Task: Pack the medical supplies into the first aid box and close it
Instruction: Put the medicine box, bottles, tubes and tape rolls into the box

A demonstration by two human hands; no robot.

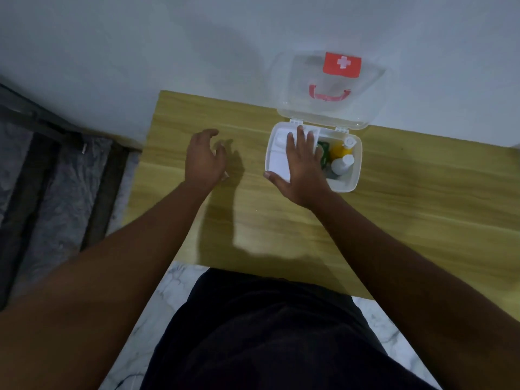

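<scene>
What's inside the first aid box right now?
In the open first aid box: a yellow bottle, a white bottle and something green on its right side. A white tray fills the left, with the right hand flat on it, hiding whatever lies underneath.

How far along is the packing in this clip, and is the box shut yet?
Mostly packed: a yellow bottle, a white bottle and a green item already sit in the first aid box. In hand: the right hand lies flat on the white tray inside the box, apparently seating it; the left hand hovers empty over the table. Left: the lid stands open, so closing remains.
</scene>
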